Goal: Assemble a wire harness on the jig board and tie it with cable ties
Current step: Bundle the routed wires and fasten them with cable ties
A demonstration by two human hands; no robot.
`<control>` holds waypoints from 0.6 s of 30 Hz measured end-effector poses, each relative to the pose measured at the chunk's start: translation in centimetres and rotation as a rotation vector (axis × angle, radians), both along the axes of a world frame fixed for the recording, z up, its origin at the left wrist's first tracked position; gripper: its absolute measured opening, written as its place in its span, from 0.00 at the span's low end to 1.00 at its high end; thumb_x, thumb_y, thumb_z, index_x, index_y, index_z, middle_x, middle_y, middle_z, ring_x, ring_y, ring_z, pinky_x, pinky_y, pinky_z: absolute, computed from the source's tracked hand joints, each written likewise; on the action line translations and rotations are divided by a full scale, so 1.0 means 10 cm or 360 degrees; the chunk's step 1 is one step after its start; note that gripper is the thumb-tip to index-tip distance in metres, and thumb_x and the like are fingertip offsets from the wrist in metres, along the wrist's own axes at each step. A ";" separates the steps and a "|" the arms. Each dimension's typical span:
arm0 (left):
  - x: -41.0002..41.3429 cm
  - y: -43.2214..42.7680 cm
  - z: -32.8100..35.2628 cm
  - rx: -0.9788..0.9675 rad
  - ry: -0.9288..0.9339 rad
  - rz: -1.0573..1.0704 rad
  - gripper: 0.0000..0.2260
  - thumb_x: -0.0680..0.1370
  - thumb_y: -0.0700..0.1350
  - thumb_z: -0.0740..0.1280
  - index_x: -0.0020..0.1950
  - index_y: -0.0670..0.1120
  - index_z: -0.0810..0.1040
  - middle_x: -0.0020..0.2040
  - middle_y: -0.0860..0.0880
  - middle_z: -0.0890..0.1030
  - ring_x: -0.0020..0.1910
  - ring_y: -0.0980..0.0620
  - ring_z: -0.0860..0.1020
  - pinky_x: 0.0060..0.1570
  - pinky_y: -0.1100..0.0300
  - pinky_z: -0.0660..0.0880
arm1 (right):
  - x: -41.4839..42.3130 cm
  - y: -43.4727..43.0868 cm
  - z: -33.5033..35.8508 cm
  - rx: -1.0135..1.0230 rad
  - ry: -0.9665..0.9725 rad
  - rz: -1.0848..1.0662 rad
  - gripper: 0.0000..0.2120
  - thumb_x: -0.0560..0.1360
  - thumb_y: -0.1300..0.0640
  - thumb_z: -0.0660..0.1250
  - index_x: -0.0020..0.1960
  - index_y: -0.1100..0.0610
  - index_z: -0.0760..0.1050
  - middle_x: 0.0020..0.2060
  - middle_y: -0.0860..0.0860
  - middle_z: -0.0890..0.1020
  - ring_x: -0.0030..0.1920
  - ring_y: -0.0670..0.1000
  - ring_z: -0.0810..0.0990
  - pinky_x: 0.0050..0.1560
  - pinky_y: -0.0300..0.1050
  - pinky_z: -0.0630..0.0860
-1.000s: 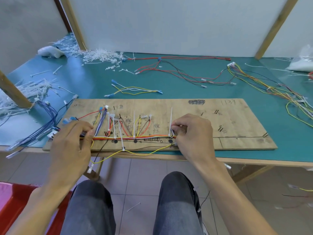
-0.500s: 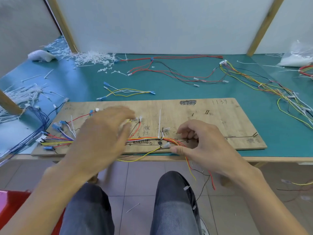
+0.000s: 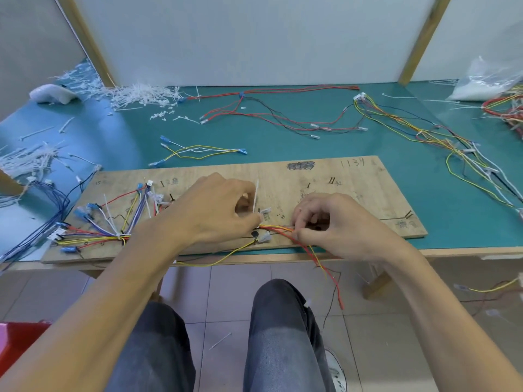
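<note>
While the jig board (image 3: 325, 179) lies along the counter's (image 3: 283, 142) near edge, both hands work at its front middle. The left hand (image 3: 215, 210) is curled, fingertips pinched on the wire harness (image 3: 271, 228) beside an upright white cable tie (image 3: 256, 198). The right hand (image 3: 336, 222) pinches the same red-and-yellow bundle — its loose ends droop over the near edge. At the board's left end the wires fan out to blue connectors (image 3: 85, 212); spare cable ties (image 3: 135, 94) litter the far-left corner.

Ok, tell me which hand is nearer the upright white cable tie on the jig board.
Left. The left hand is right beside the upright white cable tie, fingertips about touching it. The right hand sits farther along the board, pinching the red and yellow wires.
</note>
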State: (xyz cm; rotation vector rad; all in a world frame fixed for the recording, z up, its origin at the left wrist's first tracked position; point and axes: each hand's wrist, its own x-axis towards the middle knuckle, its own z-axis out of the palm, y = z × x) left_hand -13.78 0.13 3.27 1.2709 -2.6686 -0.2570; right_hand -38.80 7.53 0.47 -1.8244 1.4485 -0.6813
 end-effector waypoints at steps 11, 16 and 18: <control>-0.12 -0.05 0.03 -0.0031 -0.0129 -0.0018 0.23 0.76 0.66 0.67 0.67 0.60 0.70 0.48 0.55 0.86 0.52 0.46 0.77 0.50 0.51 0.71 | -0.07 -0.09 -0.04 0.0033 -0.0236 -0.0028 0.05 0.81 0.58 0.72 0.47 0.56 0.81 0.39 0.48 0.85 0.41 0.46 0.81 0.46 0.50 0.77; -0.18 -0.04 0.02 -0.0083 -0.0177 0.0003 0.25 0.75 0.68 0.67 0.69 0.60 0.72 0.49 0.51 0.85 0.57 0.43 0.78 0.55 0.49 0.74 | 0.01 0.01 -0.02 -0.0174 -0.0276 -0.0181 0.06 0.79 0.61 0.75 0.51 0.54 0.79 0.38 0.50 0.87 0.39 0.47 0.84 0.43 0.35 0.75; -0.20 -0.04 0.00 -0.0096 -0.0172 0.0043 0.26 0.75 0.68 0.66 0.70 0.60 0.73 0.50 0.51 0.86 0.58 0.42 0.78 0.56 0.48 0.74 | -0.01 0.09 -0.01 -0.0232 -0.0233 -0.0250 0.09 0.76 0.61 0.78 0.51 0.52 0.81 0.37 0.48 0.87 0.39 0.46 0.85 0.44 0.33 0.76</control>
